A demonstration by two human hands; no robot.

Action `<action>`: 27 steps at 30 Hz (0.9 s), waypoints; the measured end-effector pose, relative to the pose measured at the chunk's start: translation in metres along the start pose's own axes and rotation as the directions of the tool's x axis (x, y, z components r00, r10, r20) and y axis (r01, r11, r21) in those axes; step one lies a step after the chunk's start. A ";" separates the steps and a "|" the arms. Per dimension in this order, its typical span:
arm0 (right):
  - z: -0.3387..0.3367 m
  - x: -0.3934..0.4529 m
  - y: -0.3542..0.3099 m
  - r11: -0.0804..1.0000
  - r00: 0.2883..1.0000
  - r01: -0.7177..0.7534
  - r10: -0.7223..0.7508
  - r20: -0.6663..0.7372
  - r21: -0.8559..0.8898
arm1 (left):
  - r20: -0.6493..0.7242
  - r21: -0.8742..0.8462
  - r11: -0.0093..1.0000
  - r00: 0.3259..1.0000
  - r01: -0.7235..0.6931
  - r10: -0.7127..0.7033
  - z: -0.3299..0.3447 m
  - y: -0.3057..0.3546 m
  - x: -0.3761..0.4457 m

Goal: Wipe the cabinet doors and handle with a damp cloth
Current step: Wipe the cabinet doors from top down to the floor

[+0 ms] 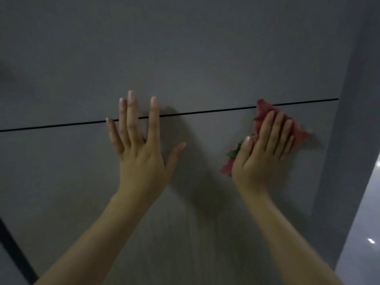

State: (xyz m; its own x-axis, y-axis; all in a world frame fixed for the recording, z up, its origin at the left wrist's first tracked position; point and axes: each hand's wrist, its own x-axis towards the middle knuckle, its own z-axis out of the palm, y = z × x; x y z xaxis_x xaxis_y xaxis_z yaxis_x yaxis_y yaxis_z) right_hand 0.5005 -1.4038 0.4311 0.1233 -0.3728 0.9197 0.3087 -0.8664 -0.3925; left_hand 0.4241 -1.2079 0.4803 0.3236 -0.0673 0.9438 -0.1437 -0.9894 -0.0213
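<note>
A grey cabinet front fills the view, split by a thin dark gap into an upper door (185,58) and a lower door (82,171). My left hand (141,145) lies flat on the doors with fingers spread straight, its fingertips crossing the gap. My right hand (265,149) presses a red cloth (265,112) with a bit of green flat against the lower door, just under the gap near the doors' right edge. Its fingers are straight on the cloth. No handle shows.
The cabinet's grey side panel (345,120) runs down the right. Beyond it a glossy pale surface (368,233) with light spots shows at the lower right. A dark strip (14,254) crosses the lower left corner.
</note>
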 end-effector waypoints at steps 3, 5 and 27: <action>0.000 -0.065 -0.004 0.969 0.960 0.244 -0.248 0.127 0.044 | 0.046 0.005 1.000 0.999 -0.018 0.018 0.011 0.010 -0.011; -0.007 -0.094 0.036 0.869 0.842 0.491 -0.493 0.218 0.070 | 0.067 0.028 0.999 0.998 -0.024 0.023 0.015 0.009 -0.015; -0.003 -0.049 0.063 0.992 0.992 -0.124 0.125 -0.017 0.039 | 0.069 0.029 1.000 0.998 -0.012 0.010 0.019 0.008 -0.013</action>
State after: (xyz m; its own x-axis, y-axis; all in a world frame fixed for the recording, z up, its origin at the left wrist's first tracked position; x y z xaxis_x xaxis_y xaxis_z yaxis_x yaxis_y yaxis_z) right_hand 0.5109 -1.4417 0.3613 0.1449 -0.4835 0.8633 0.3276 -0.7998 -0.5030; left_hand 0.4367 -1.2175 0.4612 0.3854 -0.0861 0.9187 -0.1204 -0.9918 -0.0424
